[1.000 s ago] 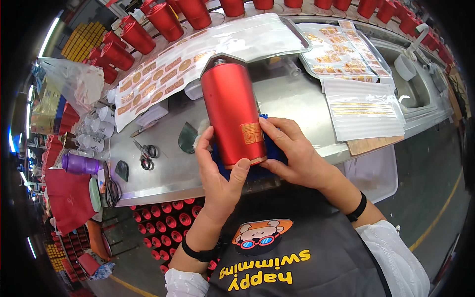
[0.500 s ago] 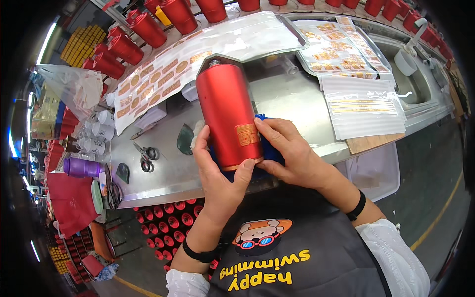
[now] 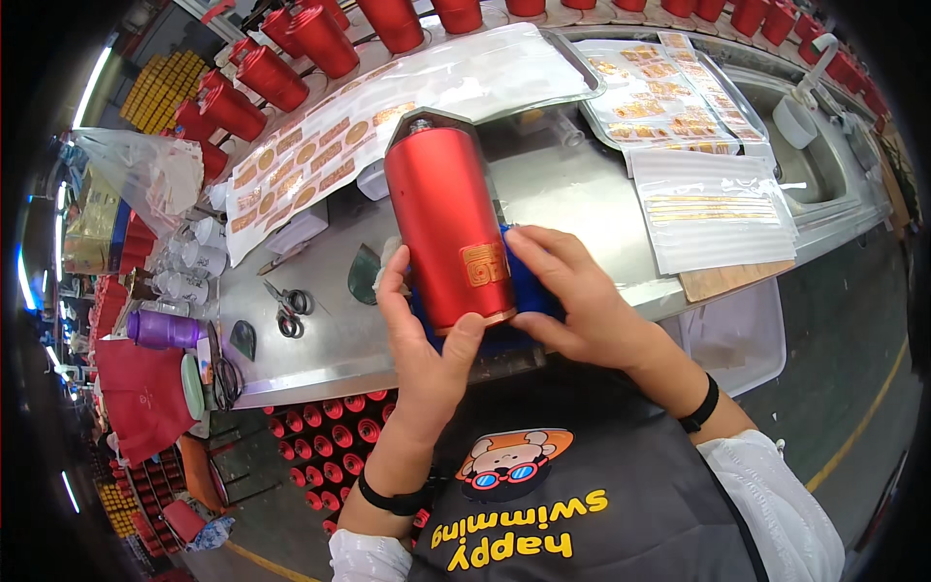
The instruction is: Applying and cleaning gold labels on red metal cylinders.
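Observation:
A glossy red metal cylinder [image 3: 441, 209], bottle-like, lies tilted in front of me, its copper-coloured rim toward me. A gold square decal [image 3: 482, 265] sits low on its right side. My left hand [image 3: 424, 354] is closed round the lower left of the cylinder, with the thumb at the rim. On the other side, my right hand [image 3: 577, 301] has thumb and forefinger apart, their tips right beside the decal and rim; whether they touch cannot be seen. Blue cloth [image 3: 533, 291] shows beneath. A dark angular piece [image 3: 470, 131] lies behind the cylinder's top.
Gold decal sheets [image 3: 291, 175] lie at the left, more on a tray [image 3: 659, 97] at the right. Scissors [image 3: 289, 306] rest on the steel table [image 3: 582, 184]. Red cylinders [image 3: 325, 41] line a far belt. A sink [image 3: 819, 160] is at the far right, a purple bottle [image 3: 165, 330] at the left.
My right fingers have shifted slightly right, off the decal's edge. The cylinder has hardly moved in my left hand. Along the far belt, the red cylinders have travelled to the right.

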`<act>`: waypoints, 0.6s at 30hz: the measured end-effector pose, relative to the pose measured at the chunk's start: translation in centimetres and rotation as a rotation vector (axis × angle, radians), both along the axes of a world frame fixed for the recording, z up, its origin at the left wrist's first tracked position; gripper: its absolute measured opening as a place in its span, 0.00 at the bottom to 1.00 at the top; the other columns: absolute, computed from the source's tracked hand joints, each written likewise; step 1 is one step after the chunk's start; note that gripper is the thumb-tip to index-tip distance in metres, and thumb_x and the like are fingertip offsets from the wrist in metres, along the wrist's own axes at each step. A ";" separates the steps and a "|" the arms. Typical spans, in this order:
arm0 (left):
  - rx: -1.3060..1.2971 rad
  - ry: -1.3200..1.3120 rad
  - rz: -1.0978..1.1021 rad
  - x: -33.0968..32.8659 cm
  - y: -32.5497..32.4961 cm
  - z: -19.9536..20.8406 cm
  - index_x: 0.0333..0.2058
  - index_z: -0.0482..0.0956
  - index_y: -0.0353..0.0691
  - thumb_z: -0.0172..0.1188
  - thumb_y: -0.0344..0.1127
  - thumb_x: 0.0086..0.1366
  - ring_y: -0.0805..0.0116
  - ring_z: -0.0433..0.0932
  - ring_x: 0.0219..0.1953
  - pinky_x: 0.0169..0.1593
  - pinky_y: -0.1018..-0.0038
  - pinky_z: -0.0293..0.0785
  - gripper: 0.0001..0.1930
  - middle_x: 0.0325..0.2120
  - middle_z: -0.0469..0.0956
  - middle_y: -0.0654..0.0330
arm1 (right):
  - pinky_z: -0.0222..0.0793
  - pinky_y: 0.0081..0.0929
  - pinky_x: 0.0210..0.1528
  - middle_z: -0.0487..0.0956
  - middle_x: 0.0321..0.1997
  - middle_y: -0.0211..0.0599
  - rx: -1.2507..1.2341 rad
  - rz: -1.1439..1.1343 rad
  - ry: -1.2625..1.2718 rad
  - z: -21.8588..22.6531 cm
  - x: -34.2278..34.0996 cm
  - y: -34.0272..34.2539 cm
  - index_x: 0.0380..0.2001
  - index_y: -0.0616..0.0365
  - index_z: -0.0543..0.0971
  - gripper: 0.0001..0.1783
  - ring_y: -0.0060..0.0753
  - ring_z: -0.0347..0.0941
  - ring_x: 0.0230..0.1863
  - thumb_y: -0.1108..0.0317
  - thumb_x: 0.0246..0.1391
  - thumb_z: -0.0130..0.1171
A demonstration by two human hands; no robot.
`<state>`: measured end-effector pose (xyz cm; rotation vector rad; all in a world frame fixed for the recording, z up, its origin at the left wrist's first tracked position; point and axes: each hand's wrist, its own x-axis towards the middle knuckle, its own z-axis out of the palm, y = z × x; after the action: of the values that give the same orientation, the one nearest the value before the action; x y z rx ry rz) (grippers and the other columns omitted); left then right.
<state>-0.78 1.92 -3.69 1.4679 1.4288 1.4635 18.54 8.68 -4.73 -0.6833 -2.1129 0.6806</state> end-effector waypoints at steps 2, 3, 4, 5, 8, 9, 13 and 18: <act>-0.006 -0.068 -0.005 -0.1 0.0 0.1 0.65 0.49 0.30 0.65 0.43 0.61 0.58 0.59 0.63 0.66 0.63 0.55 0.43 0.60 0.57 0.47 | 0.68 0.34 0.57 0.72 0.58 0.49 -0.198 0.007 0.153 0.5 0.7 -0.2 0.64 0.63 0.64 0.35 0.44 0.71 0.57 0.72 0.53 0.64; -0.002 -0.056 -0.004 -0.1 0.0 0.1 0.65 0.49 0.30 0.65 0.43 0.61 0.58 0.59 0.63 0.66 0.63 0.55 0.43 0.61 0.57 0.47 | 0.71 0.30 0.53 0.75 0.54 0.46 -0.416 0.042 0.291 0.8 1.2 -0.5 0.63 0.62 0.65 0.32 0.39 0.74 0.53 0.72 0.55 0.61; -0.003 -0.050 0.004 0.0 0.0 0.1 0.65 0.49 0.30 0.64 0.43 0.62 0.58 0.59 0.63 0.66 0.64 0.55 0.43 0.61 0.57 0.48 | 0.74 0.27 0.49 0.78 0.51 0.43 -0.635 0.075 0.428 1.1 1.7 -0.7 0.61 0.61 0.66 0.28 0.33 0.77 0.50 0.73 0.57 0.59; -0.003 -0.036 0.005 0.1 0.0 0.0 0.65 0.49 0.30 0.64 0.43 0.62 0.58 0.58 0.63 0.66 0.64 0.54 0.42 0.61 0.57 0.48 | 0.73 0.18 0.44 0.81 0.42 0.33 -0.806 0.155 0.494 1.4 2.2 -0.7 0.57 0.61 0.69 0.21 0.21 0.77 0.44 0.73 0.61 0.55; 0.010 -0.048 -0.001 0.3 0.0 -0.1 0.65 0.49 0.30 0.63 0.42 0.63 0.58 0.58 0.64 0.67 0.64 0.54 0.41 0.62 0.56 0.48 | 0.72 0.18 0.45 0.80 0.41 0.34 -1.132 0.260 0.403 2.1 3.2 -0.7 0.53 0.61 0.72 0.18 0.20 0.76 0.43 0.72 0.60 0.57; 0.009 -0.048 0.002 0.3 0.0 -0.1 0.65 0.50 0.29 0.63 0.42 0.63 0.58 0.58 0.64 0.67 0.64 0.54 0.41 0.62 0.56 0.47 | 0.72 0.19 0.45 0.80 0.41 0.33 -1.036 0.251 0.334 2.0 2.9 -0.6 0.49 0.61 0.74 0.15 0.19 0.75 0.42 0.71 0.60 0.57; 0.014 -0.017 0.016 0.1 0.0 -0.4 0.65 0.50 0.29 0.63 0.42 0.63 0.57 0.57 0.65 0.67 0.64 0.53 0.41 0.62 0.56 0.47 | 0.73 0.19 0.42 0.80 0.40 0.34 -0.959 0.219 0.267 1.9 2.3 -0.3 0.48 0.63 0.74 0.15 0.20 0.77 0.40 0.71 0.59 0.58; 0.141 0.068 0.046 0.0 -0.2 -0.6 0.61 0.60 0.32 0.60 0.39 0.65 0.53 0.57 0.65 0.68 0.61 0.49 0.30 0.64 0.56 0.46 | 0.70 0.20 0.47 0.80 0.41 0.30 -0.882 0.269 0.255 2.0 2.0 -0.1 0.48 0.61 0.76 0.15 0.18 0.73 0.43 0.68 0.59 0.59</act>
<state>-0.75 1.75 -4.25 1.5936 1.4327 1.5845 20.52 8.57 -2.76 -0.7085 -1.6218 1.7923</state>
